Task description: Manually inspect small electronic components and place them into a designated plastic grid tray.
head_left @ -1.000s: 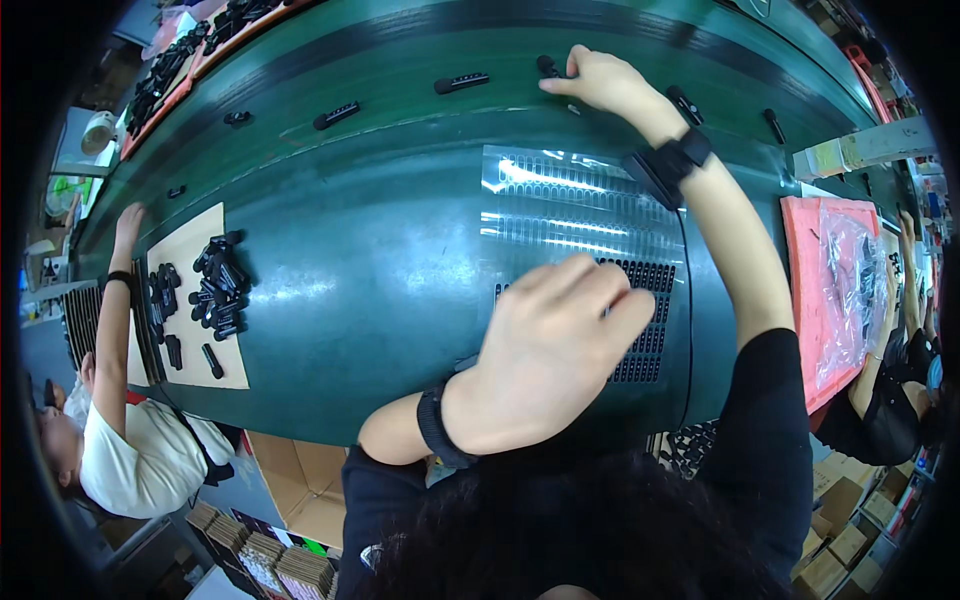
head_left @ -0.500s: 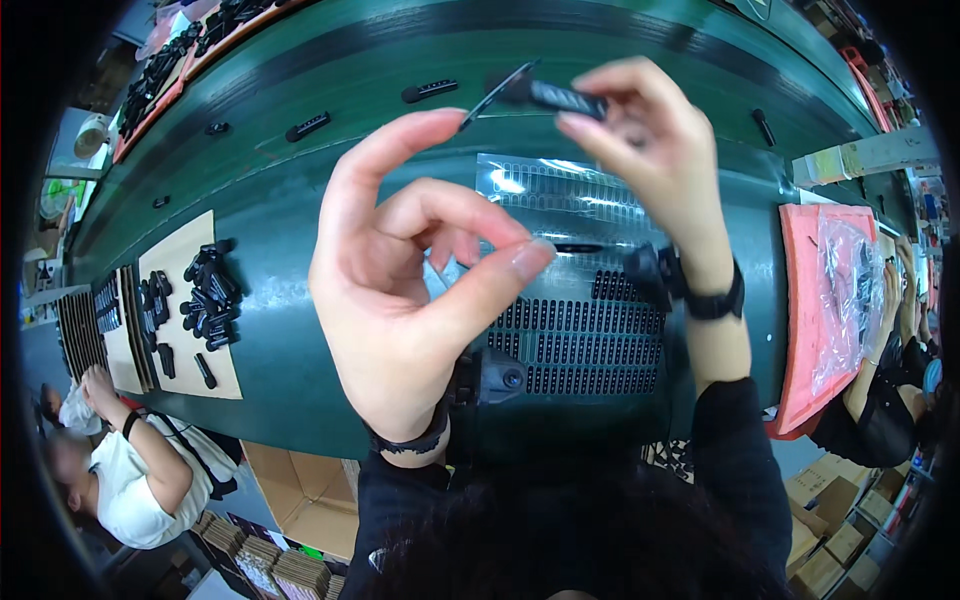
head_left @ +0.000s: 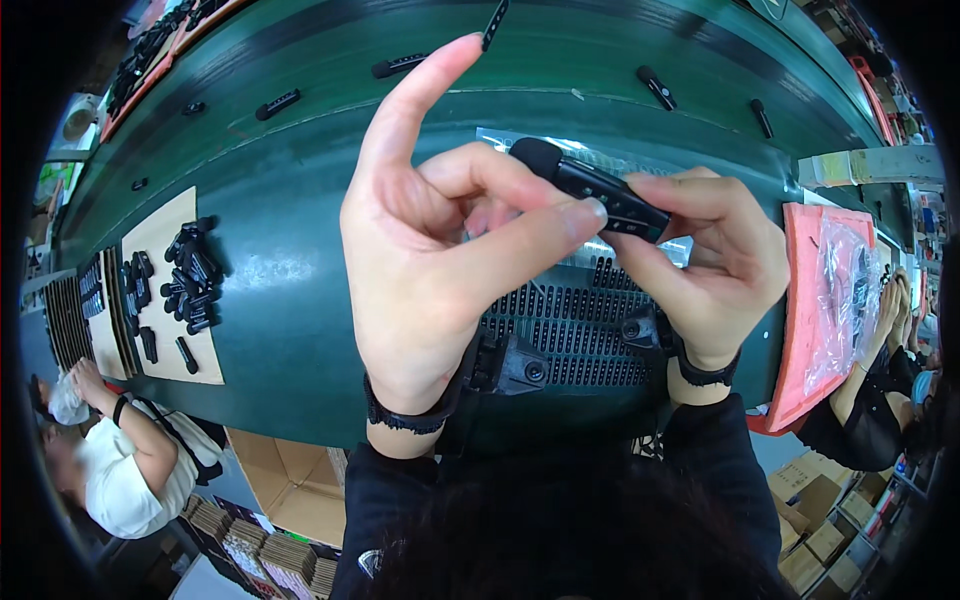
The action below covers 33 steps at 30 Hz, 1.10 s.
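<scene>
My right hand [head_left: 715, 250] grips a small black wireless microphone [head_left: 590, 185] with a round foam head, which points up and left. A narrow black strip [head_left: 632, 228] with small light marks lies at the microphone's lower side, its left end pinched by the thumb and a finger of my left hand [head_left: 430, 250]. Another dark strip [head_left: 495, 25] clings to the raised left index fingertip. Beneath both hands is a clear sheet [head_left: 497, 136] with rows of similar black strips [head_left: 590, 340], partly hidden by my hands.
More microphones [head_left: 278, 104] lie along the green bench [head_left: 290, 310]. A pile of them [head_left: 190, 275] rests on cardboard at left. Pink foam [head_left: 800, 300] with clear plastic is at right. People work at both sides; an open carton [head_left: 300, 490] stands below left.
My right hand has brought the microphone down and left to my left hand. The pinched strip now meets the microphone's side. My left index finger points higher, its strip still attached.
</scene>
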Motion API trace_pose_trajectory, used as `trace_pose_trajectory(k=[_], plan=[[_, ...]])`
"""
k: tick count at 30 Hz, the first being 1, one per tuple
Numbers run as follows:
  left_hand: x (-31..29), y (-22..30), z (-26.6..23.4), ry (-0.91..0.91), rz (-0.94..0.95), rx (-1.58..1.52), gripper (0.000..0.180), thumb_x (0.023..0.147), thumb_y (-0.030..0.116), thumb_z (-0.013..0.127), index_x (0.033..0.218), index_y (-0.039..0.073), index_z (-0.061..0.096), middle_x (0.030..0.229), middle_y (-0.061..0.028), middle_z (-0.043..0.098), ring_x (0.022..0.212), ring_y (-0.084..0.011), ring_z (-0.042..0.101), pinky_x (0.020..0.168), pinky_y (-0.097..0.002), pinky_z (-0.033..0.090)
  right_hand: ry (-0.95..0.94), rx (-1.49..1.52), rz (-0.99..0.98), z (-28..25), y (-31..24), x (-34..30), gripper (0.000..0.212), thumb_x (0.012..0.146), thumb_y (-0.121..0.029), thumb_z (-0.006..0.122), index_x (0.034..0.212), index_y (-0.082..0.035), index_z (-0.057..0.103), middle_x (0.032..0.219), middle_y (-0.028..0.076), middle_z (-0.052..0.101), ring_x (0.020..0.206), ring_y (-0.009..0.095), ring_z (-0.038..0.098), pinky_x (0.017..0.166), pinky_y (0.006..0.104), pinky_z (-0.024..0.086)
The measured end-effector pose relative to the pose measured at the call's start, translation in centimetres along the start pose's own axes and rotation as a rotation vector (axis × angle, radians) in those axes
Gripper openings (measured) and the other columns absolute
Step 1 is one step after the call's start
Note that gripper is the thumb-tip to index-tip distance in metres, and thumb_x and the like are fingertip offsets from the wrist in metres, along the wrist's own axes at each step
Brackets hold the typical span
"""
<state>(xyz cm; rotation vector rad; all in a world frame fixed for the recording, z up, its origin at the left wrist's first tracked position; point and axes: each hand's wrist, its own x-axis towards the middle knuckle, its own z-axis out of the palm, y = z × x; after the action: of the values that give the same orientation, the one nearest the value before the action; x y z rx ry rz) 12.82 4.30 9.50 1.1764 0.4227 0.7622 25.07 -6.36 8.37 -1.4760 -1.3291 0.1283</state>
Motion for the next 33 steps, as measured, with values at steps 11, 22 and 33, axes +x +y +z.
trace_pose_trajectory(k=[11, 22, 33], plan=[[0.2, -0.4, -0.2, -0.033, 0.035, -0.028, 0.067, 0.067, -0.012, 0.056, 0.127, -0.005, 0.028, 0.064, -0.0019, 0.054, 0.058, -0.0066, 0.050, 0.056, -0.0155, 0.038, 0.015, -0.023, -0.017, 0.1, -0.4, -0.2, 0.031, 0.057, 0.013, 0.067, 0.085, 0.007, 0.055, 0.079, 0.014, 0.060, 0.067, 0.014, 0.058, 0.058, 0.0190, 0.044], [0.2, -1.0, -0.4, -0.081, 0.142, 0.126, 0.064, 0.070, -0.010, 0.055, 0.127, -0.003, 0.028, 0.067, -0.0021, 0.055, 0.061, -0.0066, 0.050, 0.058, -0.0156, 0.038, -0.002, -0.071, -0.049, 0.0, -0.6, -0.3, 0.031, 0.056, 0.014, 0.067, 0.085, 0.007, 0.054, 0.079, 0.015, 0.060, 0.067, 0.015, 0.058, 0.058, 0.0198, 0.044], [0.8, -2.0, -0.9, -0.161, 0.094, 0.342, 0.061, 0.074, -0.009, 0.054, 0.128, -0.001, 0.028, 0.069, -0.0023, 0.056, 0.063, -0.0067, 0.051, 0.060, -0.0157, 0.038, -0.004, -0.038, -0.054, -0.3, 0.2, -0.3, 0.030, 0.058, 0.015, 0.065, 0.085, 0.008, 0.053, 0.080, 0.016, 0.058, 0.063, 0.016, 0.057, 0.054, 0.0216, 0.045]])
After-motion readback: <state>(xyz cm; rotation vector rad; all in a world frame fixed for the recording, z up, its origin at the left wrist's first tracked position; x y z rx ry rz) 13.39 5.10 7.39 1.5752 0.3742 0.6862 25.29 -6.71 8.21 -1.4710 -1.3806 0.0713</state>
